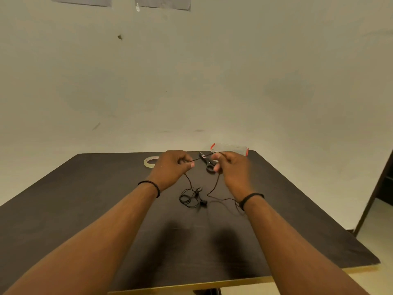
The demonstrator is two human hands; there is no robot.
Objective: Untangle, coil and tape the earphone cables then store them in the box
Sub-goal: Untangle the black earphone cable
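A black earphone cable (192,198) lies partly tangled on the dark table (85,199), its earbuds near the middle. My left hand (173,168) and my right hand (230,169) each pinch the cable and hold a short stretch taut between them, above the table. From each hand a strand hangs down to the tangle. A roll of clear tape (150,161) lies at the back, left of my left hand. A clear box with red ends (229,148) sits at the table's far edge, behind my right hand.
Black scissors (208,162) lie between my hands, partly hidden by my right fingers. A pale wall stands right behind the table. The table's front edge is near me, and a dark door frame (380,188) is at the right.
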